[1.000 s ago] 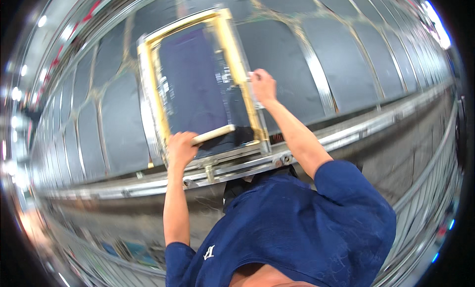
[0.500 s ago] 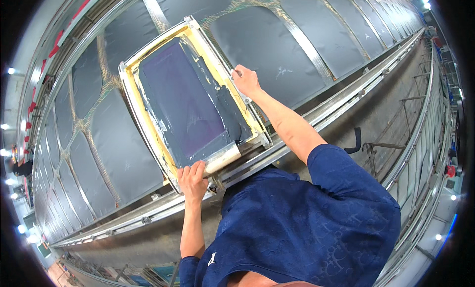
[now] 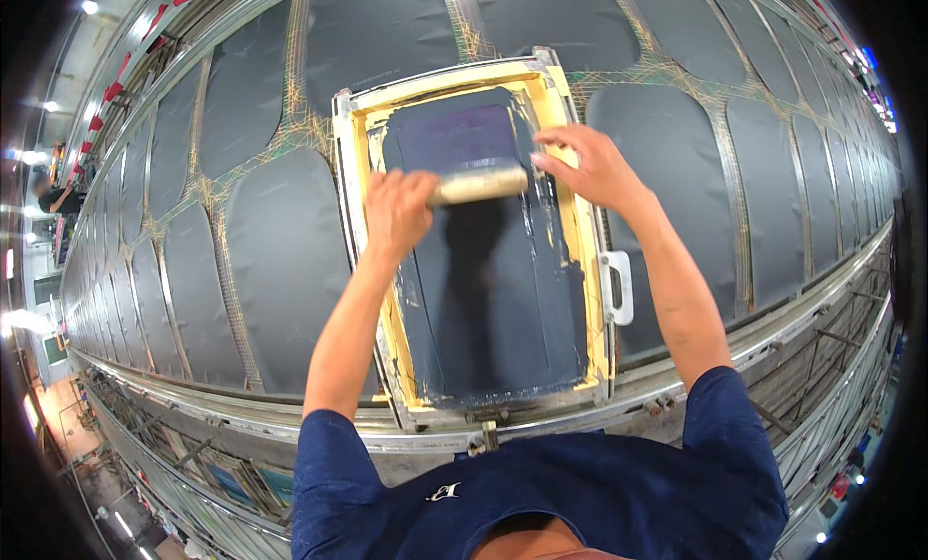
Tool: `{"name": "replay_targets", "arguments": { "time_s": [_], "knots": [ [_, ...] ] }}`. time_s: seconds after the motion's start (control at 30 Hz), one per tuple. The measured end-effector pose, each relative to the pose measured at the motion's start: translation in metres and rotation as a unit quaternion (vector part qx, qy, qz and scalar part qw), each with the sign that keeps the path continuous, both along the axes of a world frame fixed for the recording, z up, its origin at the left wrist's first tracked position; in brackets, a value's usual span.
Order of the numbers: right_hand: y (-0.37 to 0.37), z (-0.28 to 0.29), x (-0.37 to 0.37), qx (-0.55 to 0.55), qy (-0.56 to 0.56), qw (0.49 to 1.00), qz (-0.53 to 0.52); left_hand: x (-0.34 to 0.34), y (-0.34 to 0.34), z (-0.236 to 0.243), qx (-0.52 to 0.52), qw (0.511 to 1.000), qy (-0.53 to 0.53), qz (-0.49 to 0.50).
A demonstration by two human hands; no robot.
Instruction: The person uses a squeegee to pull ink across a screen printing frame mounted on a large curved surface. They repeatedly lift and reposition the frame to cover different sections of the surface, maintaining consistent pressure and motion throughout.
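A screen-printing frame (image 3: 601, 367) with metal sides and yellow-taped margins lies in front of me. My left hand (image 3: 398, 212) is closed round the left part of a squeegee (image 3: 483, 185) with a pale wooden handle, held crosswise over the far half of the mesh. My right hand (image 3: 592, 166), fingers apart, hovers by the squeegee's right end and seems not to grip it. Smooth dark ink (image 3: 483, 318) covers the mesh on the near side of the squeegee. A purplish stretch of mesh (image 3: 454, 135) shows beyond it. The squeegee's blade edge is blurred.
The frame rests over a long table with dark fabric panels (image 3: 280, 260) in rows, bright strips between them. A white handle (image 3: 617, 287) stands out from the frame's right side. A metal rail (image 3: 677, 394) follows the near edge. Another person (image 3: 60, 201) stands far left.
The squeegee has gone from the frame's near end to its far half in my left hand. My right hand has left the frame's right side and opened beside the squeegee. The view has turned.
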State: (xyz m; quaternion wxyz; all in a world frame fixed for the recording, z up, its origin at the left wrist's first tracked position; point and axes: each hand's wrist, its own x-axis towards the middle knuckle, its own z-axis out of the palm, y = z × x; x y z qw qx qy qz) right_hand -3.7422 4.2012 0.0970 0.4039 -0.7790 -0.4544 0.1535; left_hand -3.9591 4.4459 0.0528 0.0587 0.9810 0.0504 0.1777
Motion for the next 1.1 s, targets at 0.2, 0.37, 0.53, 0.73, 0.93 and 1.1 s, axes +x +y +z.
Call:
{"name": "replay_targets", "arguments": {
  "time_s": [0.2, 0.37, 0.53, 0.73, 0.93, 1.1],
  "knots": [
    [0.123, 0.005, 0.077, -0.162, -0.175, 0.962, 0.132, 0.109, 0.085, 0.033, -0.11, 0.992, 0.067, -0.001],
    [0.17, -0.003, 0.106, -0.287, -0.157, 0.938, 0.113, 0.153, 0.107, 0.049, -0.152, 0.96, 0.223, 0.075],
    [0.169, -0.006, 0.093, -0.271, -0.138, 0.949, 0.085, 0.155, 0.109, 0.035, -0.111, 0.962, 0.24, 0.075],
    [0.12, -0.01, 0.031, -0.277, -0.141, 0.945, 0.104, 0.091, 0.056, 0.032, -0.117, 0.956, 0.26, 0.06],
    [0.008, -0.016, -0.083, -0.231, -0.127, 0.955, 0.133, -0.035, -0.058, 0.039, -0.154, 0.958, 0.234, 0.067],
    [-0.097, -0.014, -0.205, -0.203, -0.191, 0.949, 0.145, -0.158, -0.156, 0.03, -0.145, 0.977, 0.153, 0.017]
  ]
}}
